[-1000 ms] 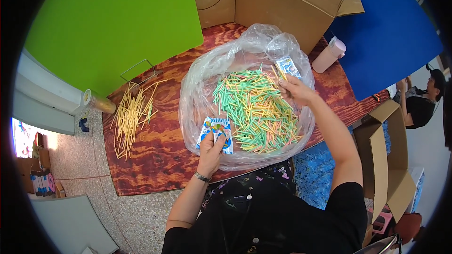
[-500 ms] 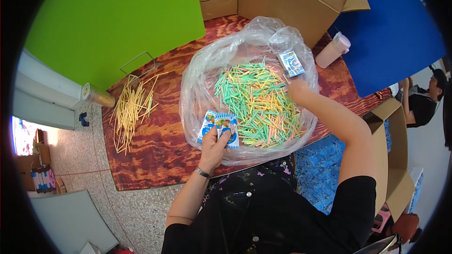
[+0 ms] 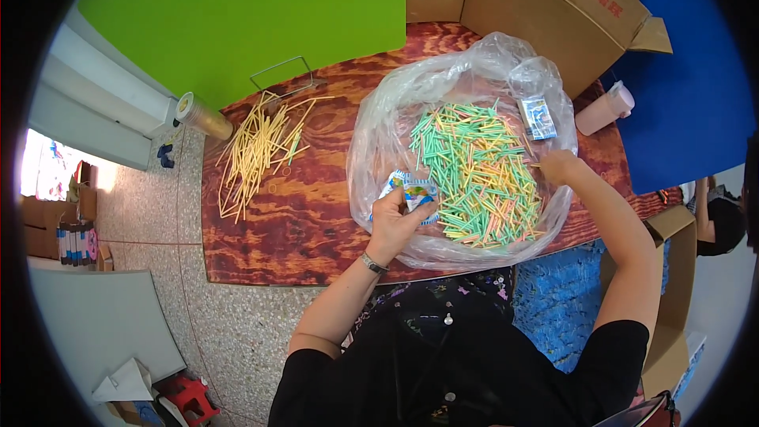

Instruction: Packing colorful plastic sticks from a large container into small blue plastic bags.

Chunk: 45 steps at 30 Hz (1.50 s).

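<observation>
My left hand (image 3: pixel 398 225) grips small blue-and-white printed packets (image 3: pixel 424 191) between thumb and fingers, over the near left side of a clear plastic bag (image 3: pixel 370 134). Spread in the opened bag is a heap of thin green, yellow and pink sticks (image 3: pixel 482 182). My right hand (image 3: pixel 558 166) is curled at the heap's right edge; its fingertips are largely hidden, and whatever they may pinch cannot be made out. Just beyond it lies another blue-and-white packet (image 3: pixel 538 119) on the bag.
Longer pale yellow sticks (image 3: pixel 257 150) lie loose on the left of the red-brown table (image 3: pixel 316 245), near a wire stand (image 3: pixel 285 71) and a clear cylindrical tub (image 3: pixel 202 115). A pink bottle (image 3: pixel 605 108) and a cardboard box (image 3: pixel 553 24) stand beyond the bag. Another person (image 3: pixel 719 217) is at right.
The whole view has shifted, so the table and bag appear farther right. The packets in my left hand are tilted and bunched more. My right hand stays by the heap's right edge.
</observation>
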### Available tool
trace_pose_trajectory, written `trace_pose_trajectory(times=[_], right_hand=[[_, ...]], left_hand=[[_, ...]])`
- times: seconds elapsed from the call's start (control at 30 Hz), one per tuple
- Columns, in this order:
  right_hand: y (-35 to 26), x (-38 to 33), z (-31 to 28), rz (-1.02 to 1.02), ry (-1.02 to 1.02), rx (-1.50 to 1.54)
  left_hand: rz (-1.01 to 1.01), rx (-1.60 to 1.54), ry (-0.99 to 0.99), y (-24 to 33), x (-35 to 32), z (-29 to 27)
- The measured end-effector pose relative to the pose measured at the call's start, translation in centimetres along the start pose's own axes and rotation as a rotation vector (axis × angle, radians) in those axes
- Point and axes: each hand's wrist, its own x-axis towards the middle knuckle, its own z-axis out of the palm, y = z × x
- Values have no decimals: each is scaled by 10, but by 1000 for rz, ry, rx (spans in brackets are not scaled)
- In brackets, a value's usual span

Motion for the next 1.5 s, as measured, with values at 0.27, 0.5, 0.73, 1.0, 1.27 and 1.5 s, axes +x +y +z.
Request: trace_pose_trajectory(times=[0.27,0.5,0.73,1.0,1.27,1.5], right_hand=[[-16,-7,-22,6,2,6],[-10,3,-1,115,89,31],[-18,23,13,194,211,-9],[-36,22,11,100,344,16],[-27,-36,-82,61,277,81],[-110,-98,-187,-704,343,636]], left_hand=[[196,359,117,-4,-3,-9],[541,592,123,11,0,-10],[470,556,37,4,1,-15],[377,449,31,10,2,-5],[443,499,172,4,5,-11],[642,618,209,7,14,-9]])
